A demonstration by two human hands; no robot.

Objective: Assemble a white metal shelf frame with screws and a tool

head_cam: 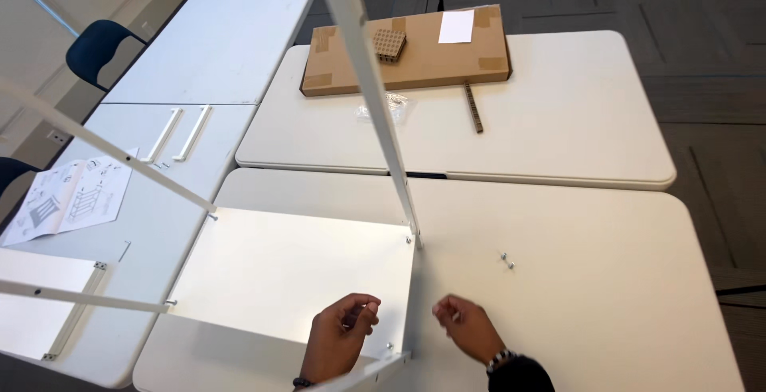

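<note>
Head view: I see my left hand curled, fingertips pinched together over the white shelf panel at the tabletop's near edge. My right hand is loosely closed just beside the panel's right edge. Two small screws lie apart, further right.

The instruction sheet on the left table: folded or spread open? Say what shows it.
Spread open: the instruction sheet lies flat, both diagram pages facing up.

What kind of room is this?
Probably an office or meeting room: white folding tables pushed together, grey carpet tiles and a blue chair. Furniture is being put together here, with a cardboard box and an instruction sheet.
</note>
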